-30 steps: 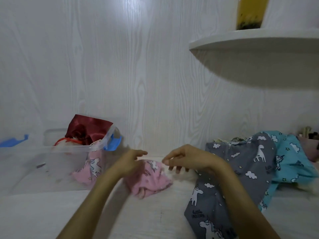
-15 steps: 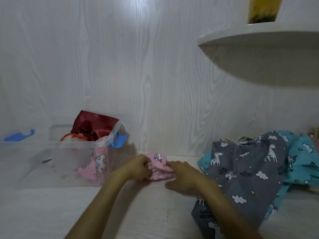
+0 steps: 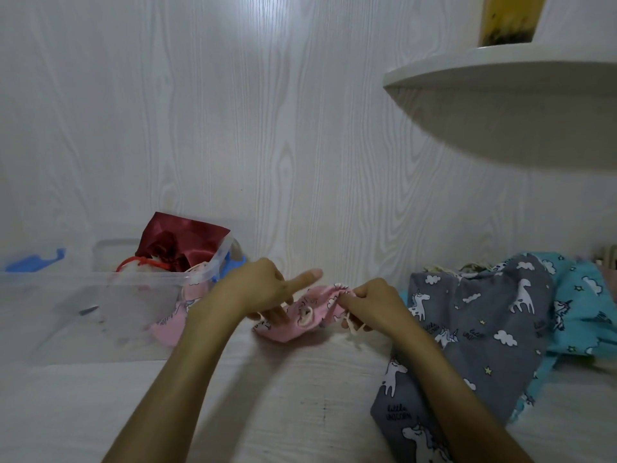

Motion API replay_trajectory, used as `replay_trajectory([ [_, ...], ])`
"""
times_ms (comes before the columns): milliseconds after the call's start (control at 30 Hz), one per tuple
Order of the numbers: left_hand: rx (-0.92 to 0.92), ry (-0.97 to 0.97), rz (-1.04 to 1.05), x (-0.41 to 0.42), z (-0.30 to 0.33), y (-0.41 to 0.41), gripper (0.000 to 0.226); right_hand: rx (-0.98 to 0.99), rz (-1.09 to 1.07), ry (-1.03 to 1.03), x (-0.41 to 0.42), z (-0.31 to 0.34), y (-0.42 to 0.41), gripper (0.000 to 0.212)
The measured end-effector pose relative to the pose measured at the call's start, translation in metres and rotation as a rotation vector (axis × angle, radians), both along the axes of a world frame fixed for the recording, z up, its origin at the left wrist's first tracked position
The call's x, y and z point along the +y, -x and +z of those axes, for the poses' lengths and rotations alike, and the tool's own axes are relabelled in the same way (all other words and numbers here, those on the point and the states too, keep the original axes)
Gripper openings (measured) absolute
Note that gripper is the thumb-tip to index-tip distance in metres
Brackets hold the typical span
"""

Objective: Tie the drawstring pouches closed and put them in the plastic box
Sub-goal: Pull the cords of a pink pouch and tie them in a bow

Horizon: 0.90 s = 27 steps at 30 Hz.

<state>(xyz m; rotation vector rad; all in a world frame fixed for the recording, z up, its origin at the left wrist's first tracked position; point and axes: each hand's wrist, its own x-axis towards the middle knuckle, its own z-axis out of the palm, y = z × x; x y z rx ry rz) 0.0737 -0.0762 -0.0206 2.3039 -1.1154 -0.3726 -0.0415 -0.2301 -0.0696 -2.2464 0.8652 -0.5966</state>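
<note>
A small pink unicorn-print pouch [image 3: 309,312] lies on the white table between my hands. My left hand [image 3: 263,289] rests on its left end, the index finger sticking out and other fingers pressing the cloth. My right hand [image 3: 370,304] pinches the gathered mouth of the pouch, and a cream drawstring [image 3: 354,327] hangs from its fingers. The clear plastic box [image 3: 100,289] stands at the left with a dark red satin pouch [image 3: 182,242], a red-tied white pouch [image 3: 142,264] and a pink pouch [image 3: 173,320] inside.
A grey unicorn pouch [image 3: 467,332] and a turquoise one [image 3: 587,305] lie heaped at the right, under my right forearm. A blue box-lid clip [image 3: 35,260] shows at far left. A white shelf [image 3: 500,85] juts from the wall at upper right.
My hands, apart a second ago, closed onto the pink pouch. Now the right hand holds its gathered mouth and cord while the left has shifted to its left end with the index finger out.
</note>
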Motion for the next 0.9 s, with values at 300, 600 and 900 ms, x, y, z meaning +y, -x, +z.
replay_trajectory([
  [300, -0.205, 0.061, -0.019, -0.01, -0.016, -0.007, 0.017, -0.072, 0.113, -0.138, 0.013, 0.022, 0.008, 0.023],
  [600, -0.013, 0.465, -0.072, -0.009, -0.023, -0.025, 0.024, -0.009, 0.279, -0.292, -0.004, 0.047, 0.043, 0.015],
  [900, 0.86, 0.987, 0.178, -0.023, -0.024, -0.021, 0.023, -0.284, 0.118, -0.534, -0.019, 0.048, 0.055, 0.028],
])
